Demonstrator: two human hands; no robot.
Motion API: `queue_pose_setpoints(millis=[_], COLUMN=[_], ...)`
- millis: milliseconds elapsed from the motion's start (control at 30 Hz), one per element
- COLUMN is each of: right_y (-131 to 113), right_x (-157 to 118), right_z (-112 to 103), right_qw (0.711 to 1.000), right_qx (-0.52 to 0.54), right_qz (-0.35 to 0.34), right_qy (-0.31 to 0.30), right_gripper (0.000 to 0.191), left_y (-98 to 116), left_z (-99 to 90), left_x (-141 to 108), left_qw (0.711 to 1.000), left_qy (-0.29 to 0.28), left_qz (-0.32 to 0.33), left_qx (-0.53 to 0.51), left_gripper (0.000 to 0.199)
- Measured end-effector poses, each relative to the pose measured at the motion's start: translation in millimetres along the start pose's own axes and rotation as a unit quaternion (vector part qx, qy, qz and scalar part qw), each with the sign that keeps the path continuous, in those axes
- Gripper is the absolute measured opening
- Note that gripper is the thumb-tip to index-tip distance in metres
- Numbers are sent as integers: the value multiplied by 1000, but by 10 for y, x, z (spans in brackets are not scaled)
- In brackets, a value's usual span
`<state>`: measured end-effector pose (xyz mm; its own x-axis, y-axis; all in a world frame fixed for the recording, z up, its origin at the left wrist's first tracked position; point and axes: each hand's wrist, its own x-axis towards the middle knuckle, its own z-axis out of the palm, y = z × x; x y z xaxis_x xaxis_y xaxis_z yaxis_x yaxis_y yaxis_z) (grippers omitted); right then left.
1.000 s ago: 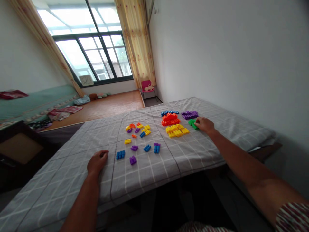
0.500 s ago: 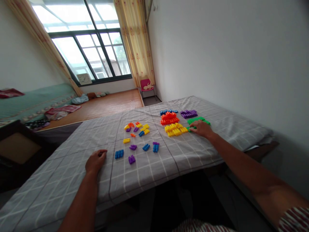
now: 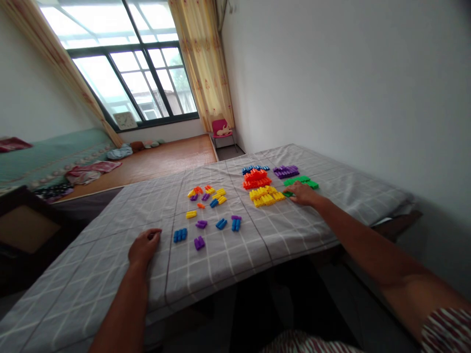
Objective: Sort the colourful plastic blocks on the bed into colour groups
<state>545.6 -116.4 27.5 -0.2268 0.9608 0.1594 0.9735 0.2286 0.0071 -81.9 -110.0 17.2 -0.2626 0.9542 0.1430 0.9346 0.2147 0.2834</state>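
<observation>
My right hand (image 3: 302,193) reaches to the green blocks (image 3: 311,182) at the right, its fingertips on a green piece (image 3: 287,194) beside the yellow pile (image 3: 265,196). Behind the yellow lie an orange pile (image 3: 256,179), a blue row (image 3: 254,169) and a purple group (image 3: 286,171). Resting on the cloth at the left, my left hand (image 3: 144,243) has its fingers curled; whether anything is inside is hidden. Near it are blue blocks (image 3: 180,235) and purple blocks (image 3: 199,242). Other small blocks lie scattered in the middle, among them a yellow one (image 3: 191,214).
A grey checked cloth (image 3: 121,211) covers the table. The white wall (image 3: 342,88) runs along the right side. Beyond the table are a low wooden platform (image 3: 172,153) with cloths on it and a pink chair (image 3: 220,128). A dark cabinet (image 3: 25,220) stands at the left.
The view has shifted slightly. My right hand's fingertips now cover more of the small green piece beside the yellow pile. My left hand rests in the same place, fingers still curled.
</observation>
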Motion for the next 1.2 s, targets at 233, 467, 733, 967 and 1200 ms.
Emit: queue_pose_setpoints(millis=[233, 467, 733, 967, 1200], right_y=[-49, 123, 152, 123, 233], right_x=[-10, -156, -49, -33, -32], right_z=[47, 28, -19, 2, 54], right_qw=[999, 989, 991, 990, 981], right_qx=[-3, 39, 21, -5, 46], right_qz=[12, 84, 86, 106, 130], right_qy=[36, 116, 99, 94, 136], right_gripper=[25, 39, 41, 41, 34], left_y=[-8, -7, 12, 16, 10], left_z=[2, 14, -11, -4, -4], left_x=[5, 10, -7, -6, -4], left_qw=[1000, 1000, 1000, 1000, 1000], left_qy=[0, 6, -6, 5, -4], left_qz=[1, 6, -6, -2, -2], left_qx=[0, -4, -9, 0, 0], left_gripper=[35, 35, 36, 35, 36])
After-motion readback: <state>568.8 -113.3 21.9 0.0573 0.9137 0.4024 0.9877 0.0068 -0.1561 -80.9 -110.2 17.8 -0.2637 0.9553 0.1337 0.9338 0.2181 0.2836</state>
